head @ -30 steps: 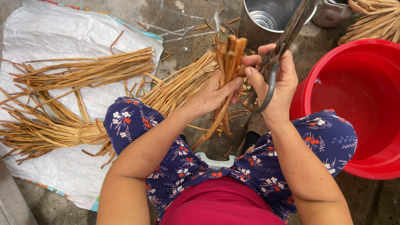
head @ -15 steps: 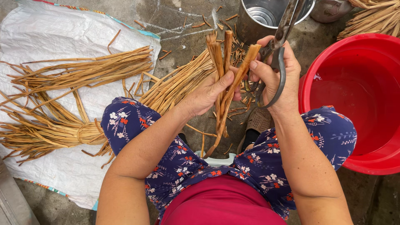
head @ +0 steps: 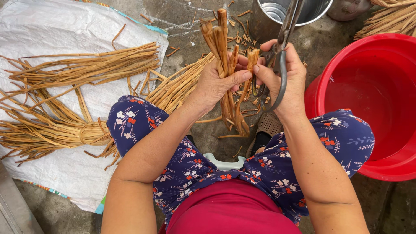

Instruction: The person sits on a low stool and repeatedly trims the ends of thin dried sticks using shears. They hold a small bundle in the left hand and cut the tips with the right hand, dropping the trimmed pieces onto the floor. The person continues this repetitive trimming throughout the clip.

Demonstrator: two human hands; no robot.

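Currently left hand (head: 219, 84) clamps upright strip bundle (head: 225, 65), long axis near-to-far; right hand (head: 281, 78), gripping scissors (head: 281, 52), pinches one strip just right.

Soft, even daylight lit the scene, bright without harsh shadows. Only faint shade lay under the bundle of strips (head: 227, 73) held above the ground. The red basin (head: 377, 99) right of the bundle showed a mild sheen along its rim. Focus was sharp throughout, with slight wide-angle stretching toward the corners.
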